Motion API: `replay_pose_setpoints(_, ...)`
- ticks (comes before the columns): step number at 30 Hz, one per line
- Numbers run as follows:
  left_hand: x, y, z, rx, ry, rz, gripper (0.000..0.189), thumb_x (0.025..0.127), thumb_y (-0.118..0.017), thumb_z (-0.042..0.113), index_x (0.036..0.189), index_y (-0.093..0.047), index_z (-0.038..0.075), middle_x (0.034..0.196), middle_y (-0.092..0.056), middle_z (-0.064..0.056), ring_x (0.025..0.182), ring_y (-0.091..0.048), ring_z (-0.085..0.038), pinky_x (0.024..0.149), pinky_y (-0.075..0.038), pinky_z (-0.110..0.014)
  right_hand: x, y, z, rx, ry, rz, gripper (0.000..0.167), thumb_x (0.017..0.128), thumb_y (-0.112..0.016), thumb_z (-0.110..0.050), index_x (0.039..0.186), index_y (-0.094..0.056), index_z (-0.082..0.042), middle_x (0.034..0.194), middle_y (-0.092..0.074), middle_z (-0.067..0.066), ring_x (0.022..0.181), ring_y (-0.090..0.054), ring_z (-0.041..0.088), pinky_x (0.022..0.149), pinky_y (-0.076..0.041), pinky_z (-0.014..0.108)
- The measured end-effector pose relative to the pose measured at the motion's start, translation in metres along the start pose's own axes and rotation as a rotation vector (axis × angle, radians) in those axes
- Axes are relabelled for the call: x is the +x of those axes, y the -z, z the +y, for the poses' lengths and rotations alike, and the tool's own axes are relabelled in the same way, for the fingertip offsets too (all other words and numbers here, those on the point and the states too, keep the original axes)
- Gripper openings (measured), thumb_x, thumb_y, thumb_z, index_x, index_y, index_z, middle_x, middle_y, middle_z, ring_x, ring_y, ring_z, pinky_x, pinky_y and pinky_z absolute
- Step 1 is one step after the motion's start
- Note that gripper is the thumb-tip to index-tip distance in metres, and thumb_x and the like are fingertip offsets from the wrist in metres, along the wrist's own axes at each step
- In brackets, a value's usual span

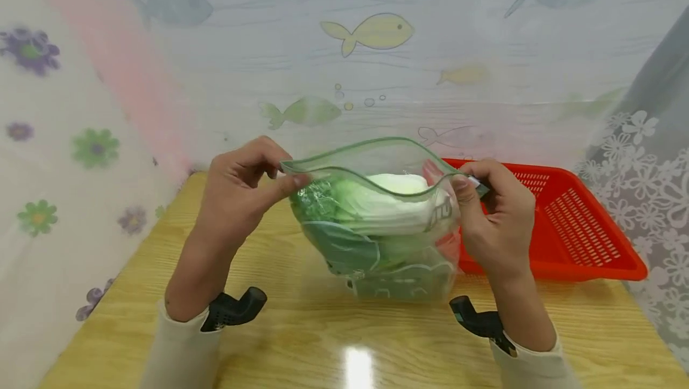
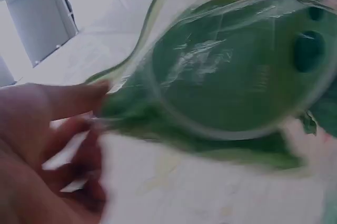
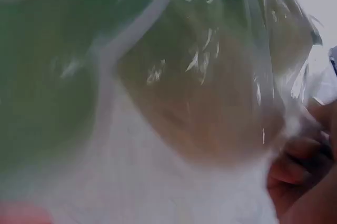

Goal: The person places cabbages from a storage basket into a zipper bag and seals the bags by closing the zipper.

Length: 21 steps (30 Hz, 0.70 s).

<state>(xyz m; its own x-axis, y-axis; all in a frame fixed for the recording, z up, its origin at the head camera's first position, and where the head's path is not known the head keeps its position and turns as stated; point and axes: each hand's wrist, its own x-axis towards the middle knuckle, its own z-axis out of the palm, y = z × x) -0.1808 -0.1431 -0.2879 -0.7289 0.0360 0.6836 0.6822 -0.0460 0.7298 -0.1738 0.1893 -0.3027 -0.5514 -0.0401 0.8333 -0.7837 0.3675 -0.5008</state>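
A clear zip bag (image 1: 323, 251) with a green rim and a printed green pattern hangs between both hands, its mouth parted into a wide loop. Inside lies a leafy green-and-white cabbage (image 1: 366, 209), leaves toward the left and pale stalk toward the right. My left hand (image 1: 237, 191) pinches the left corner of the bag's mouth between thumb and fingers. At the opposite corner my right hand (image 1: 497, 215) grips the rim, with a small zip slider (image 1: 476, 184) by its fingers. The left wrist view shows the bag's printed side (image 2: 221, 71) close up.
Behind the right hand, a red plastic basket (image 1: 603, 239) with slotted walls stands on the wooden table (image 1: 269, 341). Curtains with fish (image 1: 382, 31) and flower prints surround the table at the back and sides.
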Motion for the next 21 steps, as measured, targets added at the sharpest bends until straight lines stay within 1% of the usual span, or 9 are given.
replay_pose_setpoints(2,0.0,-0.002,0.0,0.087,-0.051,0.017,0.017,0.087,-0.082,-0.009,0.083,-0.068,0.0,0.08,-0.06,0.001,0.078,-0.05,-0.018,0.075,-0.038,-0.031,0.001,-0.002,0.0,-0.027,0.022,0.023,0.013,0.098,-0.075,-0.003,0.092,-0.071,0.008,0.075,-0.059,0.004,0.06,-0.042,0.004,0.054,-0.034,0.016)
replay_pose_setpoints(4,0.001,0.0,-0.001,0.117,-0.062,-0.004,0.018,0.087,-0.082,-0.01,0.082,-0.067,0.0,0.08,-0.058,0.002,0.08,-0.049,-0.019,0.077,-0.036,-0.032,0.001,-0.004,-0.001,-0.044,0.02,-0.012,0.009,0.098,-0.074,-0.001,0.092,-0.072,0.006,0.074,-0.057,0.003,0.059,-0.039,0.004,0.053,-0.031,0.018)
replay_pose_setpoints(8,-0.001,0.003,-0.002,0.149,0.056,-0.088,0.016,0.092,-0.08,-0.005,0.085,-0.067,0.003,0.077,-0.058,-0.001,0.079,-0.051,-0.019,0.075,-0.039,-0.034,0.001,-0.004,0.0,-0.098,-0.009,-0.029,0.005,0.097,-0.074,0.003,0.093,-0.072,0.005,0.072,-0.054,0.002,0.058,-0.036,0.006,0.053,-0.029,0.02)
replay_pose_setpoints(10,-0.001,0.003,-0.002,0.135,0.113,-0.091,0.016,0.094,-0.077,-0.003,0.087,-0.064,0.001,0.076,-0.058,-0.004,0.076,-0.053,-0.022,0.073,-0.043,-0.035,0.001,-0.002,0.001,-0.112,-0.015,-0.033,0.004,0.096,-0.074,0.005,0.093,-0.072,0.005,0.07,-0.052,0.002,0.058,-0.035,0.007,0.053,-0.028,0.02)
replay_pose_setpoints(11,-0.001,0.002,-0.002,0.16,0.137,-0.084,0.017,0.096,-0.077,0.0,0.087,-0.063,0.002,0.076,-0.059,-0.004,0.075,-0.056,-0.022,0.072,-0.044,-0.035,0.001,-0.001,0.002,-0.115,-0.017,-0.032,0.004,0.096,-0.074,0.005,0.093,-0.071,0.006,0.069,-0.051,0.002,0.057,-0.035,0.007,0.053,-0.028,0.02)
replay_pose_setpoints(14,-0.001,0.001,-0.004,0.204,0.152,-0.099,0.016,0.096,-0.078,0.002,0.089,-0.063,0.002,0.075,-0.061,-0.004,0.076,-0.058,-0.022,0.073,-0.045,-0.035,0.002,0.002,0.003,-0.106,-0.022,-0.035,0.004,0.096,-0.073,0.007,0.092,-0.071,0.006,0.069,-0.05,0.001,0.057,-0.036,0.006,0.053,-0.03,0.019)
replay_pose_setpoints(16,0.0,0.0,-0.005,0.179,0.152,-0.094,0.014,0.096,-0.077,0.0,0.09,-0.065,0.0,0.076,-0.062,-0.004,0.078,-0.06,-0.021,0.075,-0.047,-0.034,0.002,0.003,0.003,-0.109,-0.038,-0.013,0.004,0.097,-0.072,0.005,0.093,-0.071,0.006,0.07,-0.052,0.002,0.057,-0.037,0.006,0.053,-0.032,0.018)
replay_pose_setpoints(19,0.002,0.001,-0.006,0.096,0.141,-0.043,0.013,0.094,-0.077,-0.006,0.089,-0.065,-0.003,0.076,-0.062,-0.002,0.077,-0.058,-0.02,0.076,-0.049,-0.033,0.004,0.006,0.006,-0.09,-0.056,0.031,0.005,0.098,-0.071,0.005,0.094,-0.071,0.008,0.07,-0.053,0.003,0.056,-0.037,0.005,0.053,-0.033,0.019)
replay_pose_setpoints(21,0.003,0.004,-0.007,0.049,0.138,-0.016,0.014,0.093,-0.076,-0.008,0.087,-0.064,-0.004,0.076,-0.061,0.0,0.074,-0.056,-0.018,0.073,-0.049,-0.032,0.005,0.006,0.008,-0.084,-0.068,0.051,0.005,0.098,-0.071,0.005,0.095,-0.072,0.008,0.07,-0.053,0.004,0.055,-0.038,0.005,0.053,-0.033,0.019)
